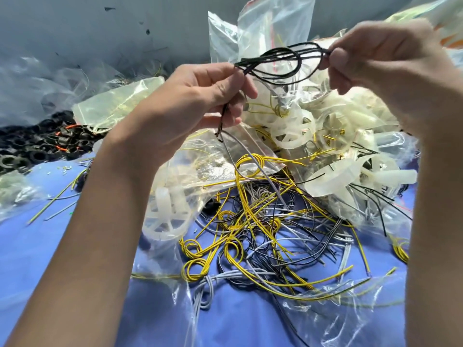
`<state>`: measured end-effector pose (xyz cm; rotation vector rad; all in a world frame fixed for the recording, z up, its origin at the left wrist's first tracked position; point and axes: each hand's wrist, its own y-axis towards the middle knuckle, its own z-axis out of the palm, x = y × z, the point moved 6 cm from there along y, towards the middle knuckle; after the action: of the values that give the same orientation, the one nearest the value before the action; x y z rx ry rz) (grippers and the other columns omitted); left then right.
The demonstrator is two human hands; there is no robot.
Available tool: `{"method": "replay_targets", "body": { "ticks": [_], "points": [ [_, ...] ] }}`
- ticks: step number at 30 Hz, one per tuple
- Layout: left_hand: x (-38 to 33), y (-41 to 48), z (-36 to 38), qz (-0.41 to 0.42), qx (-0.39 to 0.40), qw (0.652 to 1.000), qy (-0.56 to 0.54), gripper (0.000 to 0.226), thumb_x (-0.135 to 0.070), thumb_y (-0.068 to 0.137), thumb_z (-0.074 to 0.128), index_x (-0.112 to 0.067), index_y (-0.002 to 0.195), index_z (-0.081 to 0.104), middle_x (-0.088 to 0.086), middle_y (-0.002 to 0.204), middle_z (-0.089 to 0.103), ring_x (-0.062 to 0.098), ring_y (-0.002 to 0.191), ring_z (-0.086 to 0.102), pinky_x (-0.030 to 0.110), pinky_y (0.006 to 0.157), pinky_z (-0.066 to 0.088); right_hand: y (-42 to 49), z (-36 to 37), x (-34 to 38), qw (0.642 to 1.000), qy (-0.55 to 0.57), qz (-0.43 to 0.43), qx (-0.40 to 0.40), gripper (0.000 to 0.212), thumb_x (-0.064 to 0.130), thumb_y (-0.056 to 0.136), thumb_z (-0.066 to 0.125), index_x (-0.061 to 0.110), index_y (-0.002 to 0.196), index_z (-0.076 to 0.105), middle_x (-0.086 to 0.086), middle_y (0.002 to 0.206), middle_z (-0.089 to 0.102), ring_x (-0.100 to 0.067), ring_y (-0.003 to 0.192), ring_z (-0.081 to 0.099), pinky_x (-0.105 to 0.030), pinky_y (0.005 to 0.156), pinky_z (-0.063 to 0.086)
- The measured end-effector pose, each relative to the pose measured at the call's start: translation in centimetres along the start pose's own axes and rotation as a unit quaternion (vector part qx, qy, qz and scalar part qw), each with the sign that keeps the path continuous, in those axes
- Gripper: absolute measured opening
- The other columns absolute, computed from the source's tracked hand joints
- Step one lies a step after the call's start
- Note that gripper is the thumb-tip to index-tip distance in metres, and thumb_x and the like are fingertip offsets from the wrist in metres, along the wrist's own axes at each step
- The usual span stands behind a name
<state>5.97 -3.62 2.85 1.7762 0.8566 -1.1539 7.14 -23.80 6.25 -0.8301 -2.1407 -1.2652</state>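
With L hand raised, fingers curled, pinching black wire bundle near tails; w/ R hand raised opposite, pinching looped end.

Wire loop over pile (bags behind)

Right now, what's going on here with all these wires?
A person holds a looped bundle of black wires up between both hands. The left hand pinches one end, with loose tails hanging below it. The right hand pinches the far end of the loop. Underneath, on the blue cloth, lie a tangle of yellow, grey and black wires and clear bags of white plastic wheels.
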Motion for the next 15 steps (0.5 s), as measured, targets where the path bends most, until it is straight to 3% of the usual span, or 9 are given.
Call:
{"method": "replay_targets", "body": {
  "ticks": [4,7,12,15],
  "points": [
    [1.1,0.0,-1.7,-0.041,-0.08,0.994,0.058,0.029,-0.018,0.097,0.048,-0.017,0.069,0.058,-0.013,0.052,0.051,0.0,0.051,0.046,0.024,0.076,0.046,0.2,-1.5,-0.6,0.994,-0.094,-0.01,-0.055,0.008,0.008,0.086,0.059,0.013,0.083,0.065,0.015,0.057,0.064,-0.003,0.052,0.054,-0.015,0.052,0.041],
    [1.9,-0.2,-3.2,-0.065,-0.104,0.988,0.095,0.03,-0.015,0.098,0.048,-0.014,0.068,0.056,-0.014,0.049,0.05,-0.002,0.049,0.046,0.012,0.061,0.044,-0.3,-2.8,-1.6,0.99,-0.122,-0.003,-0.076,0.008,0.016,0.084,0.061,0.02,0.082,0.068,0.014,0.059,0.065,-0.004,0.05,0.054,-0.015,0.05,0.04],
    [2.5,0.0,-2.0,-0.079,-0.045,0.988,0.126,0.028,-0.01,0.096,0.049,-0.013,0.071,0.062,-0.01,0.054,0.06,0.0,0.053,0.055,0.009,0.057,0.044,-1.1,-4.4,-3.0,0.984,-0.135,0.041,-0.112,0.015,0.028,0.082,0.059,0.034,0.072,0.069,0.014,0.06,0.065,-0.005,0.051,0.055,-0.012,0.052,0.042],
    [2.6,0.1,-0.1,-0.089,0.017,0.987,0.133,0.021,-0.012,0.095,0.05,-0.012,0.085,0.068,0.001,0.075,0.071,0.008,0.071,0.064,0.014,0.072,0.051,-1.2,-5.2,-3.1,0.983,-0.115,0.061,-0.13,0.015,0.032,0.083,0.058,0.036,0.072,0.068,0.014,0.06,0.066,-0.004,0.054,0.059,-0.013,0.056,0.046]
  ]
}}
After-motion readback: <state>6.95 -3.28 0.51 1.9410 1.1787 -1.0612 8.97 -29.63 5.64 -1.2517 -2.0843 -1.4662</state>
